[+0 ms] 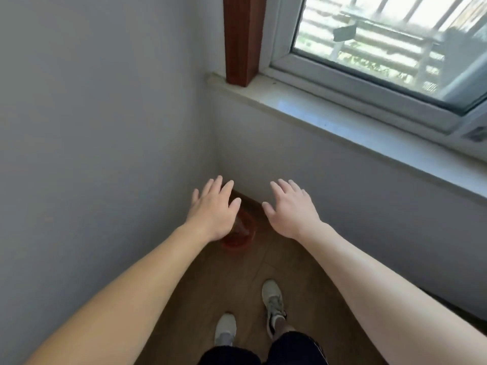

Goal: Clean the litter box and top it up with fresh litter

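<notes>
Both my arms reach forward over the floor toward a room corner. My left hand (214,208) is flat, palm down, fingers spread, holding nothing. My right hand (291,206) is beside it, also palm down with fingers apart and nothing in it. A small round reddish container (243,234) stands on the floor in the corner, partly hidden under my left hand. No litter box, scoop or litter bag shows in this view.
A white wall (92,154) rises on the left, and another wall with a pale window sill (342,119) and window runs on the right. A brown wooden post (241,38) stands on the sill. My feet in pale sneakers (272,304) stand on brown wood flooring (232,280).
</notes>
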A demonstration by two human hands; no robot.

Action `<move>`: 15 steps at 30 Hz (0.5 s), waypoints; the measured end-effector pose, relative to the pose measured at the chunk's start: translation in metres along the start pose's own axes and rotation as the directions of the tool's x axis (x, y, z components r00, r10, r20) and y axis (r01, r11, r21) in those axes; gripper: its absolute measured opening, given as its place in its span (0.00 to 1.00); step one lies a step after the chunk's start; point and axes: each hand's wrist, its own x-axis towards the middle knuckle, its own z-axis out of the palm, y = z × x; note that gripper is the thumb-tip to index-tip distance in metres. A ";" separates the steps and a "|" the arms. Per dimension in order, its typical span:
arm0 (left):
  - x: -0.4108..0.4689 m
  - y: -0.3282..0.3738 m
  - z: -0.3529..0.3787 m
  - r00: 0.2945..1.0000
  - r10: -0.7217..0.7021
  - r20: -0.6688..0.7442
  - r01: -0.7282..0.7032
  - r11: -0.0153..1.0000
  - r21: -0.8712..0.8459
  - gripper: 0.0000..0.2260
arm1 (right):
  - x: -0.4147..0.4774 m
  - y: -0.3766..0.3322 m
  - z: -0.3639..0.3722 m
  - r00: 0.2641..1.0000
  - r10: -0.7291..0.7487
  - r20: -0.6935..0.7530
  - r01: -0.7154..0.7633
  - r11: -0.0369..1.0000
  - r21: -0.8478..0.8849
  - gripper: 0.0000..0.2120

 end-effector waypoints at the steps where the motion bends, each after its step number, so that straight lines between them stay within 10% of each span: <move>1: -0.009 0.004 -0.006 1.000 0.029 0.003 -0.030 0.999 0.018 0.27 | -0.013 0.000 -0.005 0.999 0.030 -0.018 -0.030 1.000 -0.003 0.26; 15: -0.105 0.130 -0.023 0.899 0.421 0.120 -0.438 0.872 0.220 0.26 | -0.226 0.077 -0.041 0.850 0.492 -0.189 -0.460 0.867 0.190 0.28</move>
